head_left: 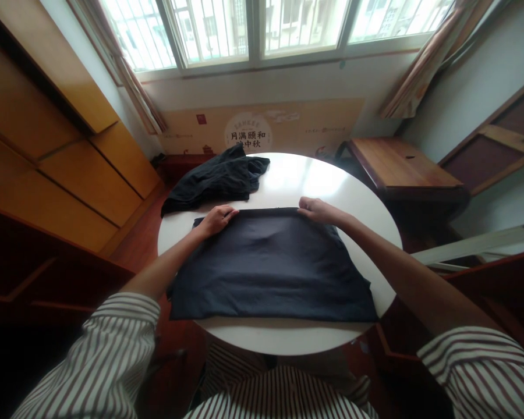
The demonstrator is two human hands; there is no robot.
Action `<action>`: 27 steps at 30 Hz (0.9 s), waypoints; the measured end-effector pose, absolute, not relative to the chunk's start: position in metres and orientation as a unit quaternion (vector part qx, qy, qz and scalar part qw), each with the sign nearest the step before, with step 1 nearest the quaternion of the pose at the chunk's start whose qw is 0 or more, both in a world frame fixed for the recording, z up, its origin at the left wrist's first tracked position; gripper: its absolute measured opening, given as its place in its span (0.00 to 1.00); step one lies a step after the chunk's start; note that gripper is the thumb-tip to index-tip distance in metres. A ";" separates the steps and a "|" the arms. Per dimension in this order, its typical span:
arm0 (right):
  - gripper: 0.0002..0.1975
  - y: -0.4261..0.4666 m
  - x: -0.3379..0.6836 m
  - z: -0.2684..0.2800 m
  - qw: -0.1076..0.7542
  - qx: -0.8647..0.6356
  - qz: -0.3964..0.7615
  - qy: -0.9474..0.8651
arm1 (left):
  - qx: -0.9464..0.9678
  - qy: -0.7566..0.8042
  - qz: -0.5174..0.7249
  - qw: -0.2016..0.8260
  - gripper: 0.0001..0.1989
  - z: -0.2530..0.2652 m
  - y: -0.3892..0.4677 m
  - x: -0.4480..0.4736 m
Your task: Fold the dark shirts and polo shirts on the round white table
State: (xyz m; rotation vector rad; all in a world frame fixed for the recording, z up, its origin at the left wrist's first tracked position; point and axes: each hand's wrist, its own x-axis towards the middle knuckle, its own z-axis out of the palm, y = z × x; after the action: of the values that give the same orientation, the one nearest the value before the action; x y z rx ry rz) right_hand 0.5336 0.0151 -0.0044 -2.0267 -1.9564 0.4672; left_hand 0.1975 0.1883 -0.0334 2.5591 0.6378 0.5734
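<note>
Head view: black clothes (218,181) lie heaped on the far left of the white table (283,338). My left hand (219,220) pinches the far edge of the dark cloth (271,265), fingers closed. The cloth lies spread before me on the table. My right hand (318,210) pinches that edge too, fingers closed.

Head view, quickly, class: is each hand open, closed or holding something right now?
Left hand: closed, holding the flat dark garment by its far edge.
Right hand: closed, holding that edge farther right.
</note>
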 end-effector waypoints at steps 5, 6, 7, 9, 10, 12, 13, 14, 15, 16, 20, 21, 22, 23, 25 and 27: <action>0.11 0.018 0.534 -0.010 0.137 -0.729 0.132 -0.657 | 0.913 0.263 0.208 0.233 0.23 -0.036 0.197 0.204; 0.12 0.018 0.528 -0.010 0.119 -0.741 0.105 -0.653 | 0.912 0.278 0.203 0.223 0.22 -0.034 0.197 0.207; 0.14 0.017 0.519 -0.009 0.102 -0.749 0.073 -0.650 | 0.911 0.296 0.204 0.203 0.21 -0.032 0.194 0.211; 0.18 0.013 0.492 -0.010 0.087 -0.748 0.008 -0.658 | 0.912 0.318 0.220 0.139 0.18 -0.026 0.179 0.220; 0.21 0.010 0.475 -0.011 0.091 -0.734 -0.013 -0.673 | 0.916 0.312 0.229 0.109 0.18 -0.024 0.167 0.225; 0.27 0.001 0.441 -0.017 0.108 -0.691 -0.024 -0.714 | 0.935 0.263 0.225 0.078 0.19 -0.023 0.140 0.231; 0.29 -0.004 0.427 -0.021 0.111 -0.673 -0.017 -0.731 | 0.948 0.232 0.204 0.079 0.21 -0.025 0.127 0.232; 0.31 -0.009 0.418 -0.026 0.108 -0.664 -0.007 -0.740 | 0.959 0.211 0.173 0.083 0.22 -0.027 0.115 0.231; 0.32 -0.015 0.413 -0.031 0.100 -0.666 0.003 -0.739 | 0.966 0.202 0.135 0.089 0.24 -0.031 0.108 0.227; 0.33 -0.020 0.414 -0.035 0.087 -0.677 0.011 -0.731 | 0.969 0.207 0.096 0.094 0.26 -0.034 0.104 0.220; 0.36 -0.042 0.458 -0.041 0.036 -0.754 0.023 -0.655 | 0.952 0.295 0.010 0.083 0.29 -0.042 0.121 0.175; 0.36 -0.047 0.471 -0.040 0.025 -0.771 0.029 -0.635 | 0.945 0.318 0.005 0.077 0.28 -0.042 0.128 0.162; 0.36 -0.052 0.481 -0.037 0.016 -0.787 0.036 -0.615 | 0.938 0.339 0.003 0.071 0.28 -0.040 0.133 0.151; 0.36 -0.057 0.487 -0.033 0.011 -0.801 0.038 -0.598 | 0.932 0.357 0.002 0.067 0.28 -0.038 0.136 0.142; 0.36 -0.067 0.484 -0.023 0.022 -0.808 0.019 -0.588 | 0.924 0.377 0.009 0.058 0.28 -0.031 0.129 0.131; 0.34 -0.078 0.462 -0.014 0.057 -0.762 -0.002 -0.645 | 0.934 0.351 0.022 0.059 0.28 -0.024 0.108 0.130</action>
State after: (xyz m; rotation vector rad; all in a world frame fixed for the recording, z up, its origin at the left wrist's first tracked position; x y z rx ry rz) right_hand 0.4618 -0.0779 -0.0137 -2.3127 -1.9551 -0.0061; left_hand 0.1297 0.1078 -0.0236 2.8296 1.0638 0.0674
